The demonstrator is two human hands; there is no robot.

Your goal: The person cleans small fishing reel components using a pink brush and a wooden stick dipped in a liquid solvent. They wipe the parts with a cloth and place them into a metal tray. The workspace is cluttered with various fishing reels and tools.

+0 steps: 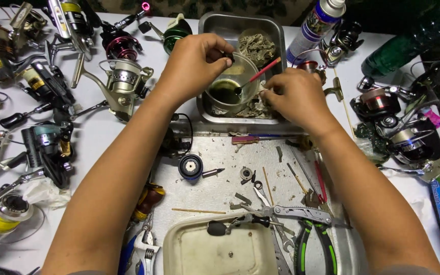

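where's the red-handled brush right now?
Head view, top centre: the red-handled brush leans in the clear cup of dark liquid inside the metal tray, between the left hand and right hand.

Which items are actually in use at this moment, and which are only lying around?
In use: left hand pinching a small dark part; right hand; red-handled brush; clear cup; steel tray.
Lying about: fishing reels; multitool; spray can; green-handled pliers.

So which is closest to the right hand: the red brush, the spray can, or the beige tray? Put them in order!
From the right hand:
1. Red brush, just left of it, over the clear cup.
2. Spray can, up behind it.
3. Beige tray, far down by the front edge.
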